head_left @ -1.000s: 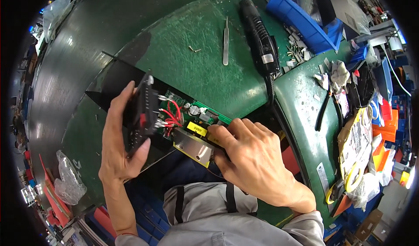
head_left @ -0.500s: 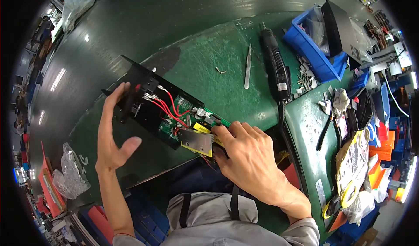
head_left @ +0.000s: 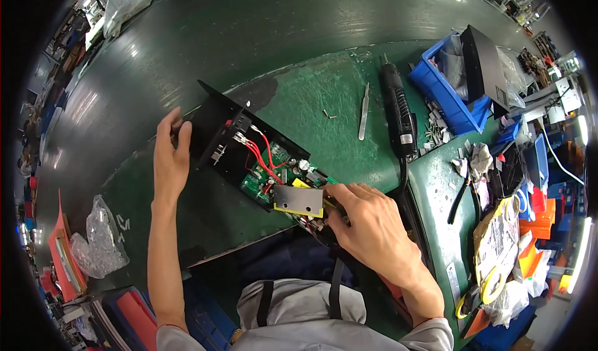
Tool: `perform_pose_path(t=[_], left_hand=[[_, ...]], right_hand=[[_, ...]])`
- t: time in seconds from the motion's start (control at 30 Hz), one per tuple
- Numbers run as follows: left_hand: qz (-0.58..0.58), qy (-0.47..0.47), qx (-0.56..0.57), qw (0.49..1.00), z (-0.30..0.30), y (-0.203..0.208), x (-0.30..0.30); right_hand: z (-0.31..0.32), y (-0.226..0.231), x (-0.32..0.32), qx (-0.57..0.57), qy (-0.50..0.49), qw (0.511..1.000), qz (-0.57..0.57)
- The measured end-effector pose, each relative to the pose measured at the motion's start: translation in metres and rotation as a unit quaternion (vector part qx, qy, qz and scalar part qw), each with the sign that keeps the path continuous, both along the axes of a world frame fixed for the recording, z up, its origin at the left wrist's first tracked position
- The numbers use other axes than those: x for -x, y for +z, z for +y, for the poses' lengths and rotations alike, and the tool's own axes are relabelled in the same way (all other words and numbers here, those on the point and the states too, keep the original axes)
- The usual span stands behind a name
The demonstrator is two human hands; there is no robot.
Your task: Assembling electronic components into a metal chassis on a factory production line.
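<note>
A black metal housing [head_left: 283, 135] lies slanted on the green work mat, with a green circuit board [head_left: 254, 183] in its near right end. Red wires [head_left: 269, 167] run from the board to a black socket on the end panel [head_left: 225, 140]. A silver metal plate [head_left: 298, 199] with a yellow edge stands over the board. My right hand [head_left: 381, 223] closes thumb and fingers on the board's right end; the fingertips are partly hidden. My left hand [head_left: 171, 158] is raised left of the end panel, apart from it and empty, thumb and fingers spread a little.
Tweezers [head_left: 364, 111] and a black electric screwdriver [head_left: 398, 105] lie beyond the housing. Near them stands a blue bin [head_left: 451, 105], with small metal parts [head_left: 436, 127] beside it. Pliers [head_left: 460, 201] and yellow-handled scissors [head_left: 492, 285] lie right; a clear plastic bag [head_left: 99, 245] lies left.
My left hand has come away from the housing's end panel, its fingers drawing closer together. The housing has shifted slightly right, with my right hand still on the board. The whole view has moved a little.
</note>
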State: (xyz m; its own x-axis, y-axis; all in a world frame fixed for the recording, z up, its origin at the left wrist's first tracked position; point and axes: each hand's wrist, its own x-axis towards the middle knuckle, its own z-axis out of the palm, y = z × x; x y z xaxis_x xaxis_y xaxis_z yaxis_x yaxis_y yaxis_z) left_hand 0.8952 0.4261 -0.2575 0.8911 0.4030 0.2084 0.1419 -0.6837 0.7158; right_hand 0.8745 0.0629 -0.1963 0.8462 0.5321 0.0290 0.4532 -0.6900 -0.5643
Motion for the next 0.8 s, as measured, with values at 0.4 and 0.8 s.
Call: perform_pose_path(t=[0.4,0.8], left_hand=[[-0.051,-0.014,-0.004,0.999,-0.002,-0.014,-0.001],[-0.064,0.0,0.01,0.998,-0.012,-0.009,-0.004]], right_hand=[[-0.012,0.01,0.001,0.003,0.021,1.0,0.006],[-0.042,-0.051,0.087,-0.26,-0.363,0.881,0.16]])
